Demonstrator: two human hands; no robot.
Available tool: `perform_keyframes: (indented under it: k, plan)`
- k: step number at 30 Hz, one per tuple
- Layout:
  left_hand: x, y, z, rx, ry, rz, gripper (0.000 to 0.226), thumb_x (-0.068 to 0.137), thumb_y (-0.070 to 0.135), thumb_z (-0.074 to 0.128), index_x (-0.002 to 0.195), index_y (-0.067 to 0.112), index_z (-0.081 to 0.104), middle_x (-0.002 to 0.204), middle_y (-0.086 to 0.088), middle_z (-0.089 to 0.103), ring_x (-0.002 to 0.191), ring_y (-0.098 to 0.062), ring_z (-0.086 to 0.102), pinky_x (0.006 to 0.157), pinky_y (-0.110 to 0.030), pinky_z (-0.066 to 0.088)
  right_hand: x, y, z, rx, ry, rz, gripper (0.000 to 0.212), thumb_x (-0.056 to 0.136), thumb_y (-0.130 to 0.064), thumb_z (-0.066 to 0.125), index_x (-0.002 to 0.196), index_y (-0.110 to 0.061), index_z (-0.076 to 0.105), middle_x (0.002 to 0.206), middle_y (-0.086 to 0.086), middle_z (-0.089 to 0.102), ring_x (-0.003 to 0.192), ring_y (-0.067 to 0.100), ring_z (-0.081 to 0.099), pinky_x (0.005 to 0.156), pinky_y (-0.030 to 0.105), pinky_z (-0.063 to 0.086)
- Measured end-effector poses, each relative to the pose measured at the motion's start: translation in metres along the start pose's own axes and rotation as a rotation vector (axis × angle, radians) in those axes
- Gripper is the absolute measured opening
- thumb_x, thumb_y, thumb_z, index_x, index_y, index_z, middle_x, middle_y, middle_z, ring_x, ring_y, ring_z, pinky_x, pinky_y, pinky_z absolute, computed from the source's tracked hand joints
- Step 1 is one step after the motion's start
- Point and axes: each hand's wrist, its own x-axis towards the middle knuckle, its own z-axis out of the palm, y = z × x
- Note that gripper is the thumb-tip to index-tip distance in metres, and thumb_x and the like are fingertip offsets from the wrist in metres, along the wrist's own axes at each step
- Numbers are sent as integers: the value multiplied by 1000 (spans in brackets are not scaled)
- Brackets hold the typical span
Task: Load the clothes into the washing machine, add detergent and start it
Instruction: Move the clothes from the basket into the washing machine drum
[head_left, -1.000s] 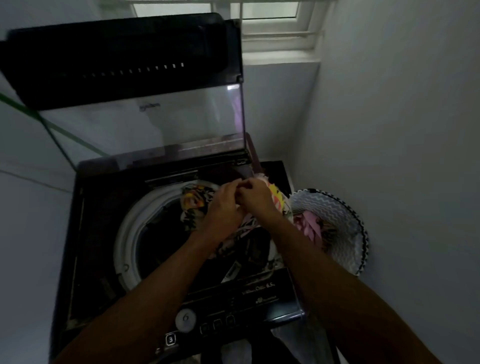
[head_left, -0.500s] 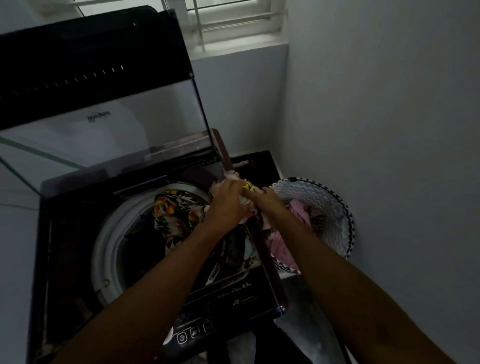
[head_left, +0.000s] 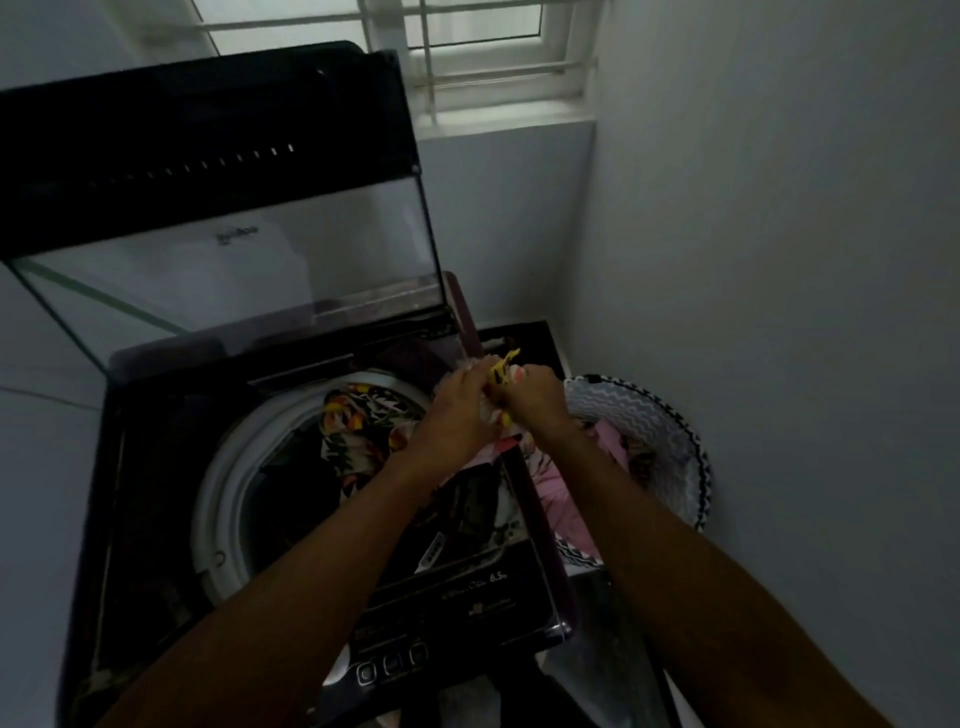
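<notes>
Above the washer's (head_left: 332, 545) right edge, hands' (head_left: 496, 402) unchanged grip.

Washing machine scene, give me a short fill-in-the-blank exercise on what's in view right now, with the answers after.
1. The lid of the washing machine stands ____.
2. Both the left hand and the right hand hold one bunched ____ garment.
3. The laundry basket sits to the machine's ____.
4. A floral garment lies inside the ____.

Missing words: open; patterned; right; drum
</notes>
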Motion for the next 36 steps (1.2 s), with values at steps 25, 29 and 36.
perform_keyframes:
  k: [25, 29, 36]
  plan:
    - [-114, -70, -154, -75, 280, -185, 13, 77, 27, 74, 87, 19, 70, 85, 7, 71, 80, 1, 64, 77, -21, 48, -107, -97, 153, 18, 218, -646, 32, 72, -46, 56, 57, -22, 42, 52, -5, 47, 50, 17, 47, 52, 33, 34]
    - [-129, -96, -159, -47, 216, -271, 36, 80, 38, 65, 104, 12, 74, 107, -6, 73, 101, -21, 66, 92, -33, 50, -111, -92, 185, 16, 143, -678, 31, 71, -37, 66, 59, -14, 49, 55, 0, 54, 51, 17, 48, 51, 36, 41]
    - [-148, -130, -145, 23, 35, -381, 12, 74, 24, 65, 84, 19, 71, 80, 2, 70, 75, -12, 64, 65, -28, 49, -90, -61, 220, -405, -263, -352, 30, 80, -37, 62, 87, -9, 53, 71, 0, 52, 68, 21, 52, 54, 30, 33]
